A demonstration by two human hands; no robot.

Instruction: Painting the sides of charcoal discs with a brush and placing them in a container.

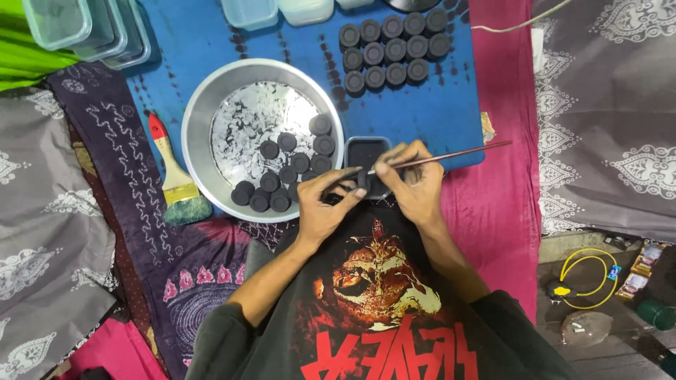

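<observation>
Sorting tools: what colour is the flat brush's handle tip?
Red, on the flat brush; head view.

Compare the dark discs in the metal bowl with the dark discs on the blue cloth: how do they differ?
The discs in the metal bowl lie loose and scattered along the lower right of the metal bowl; the discs on the blue cloth stand in tidy rows. The bowl group is close to the left hand; the cloth group lies farther away. Both are small, round and dark.
</observation>
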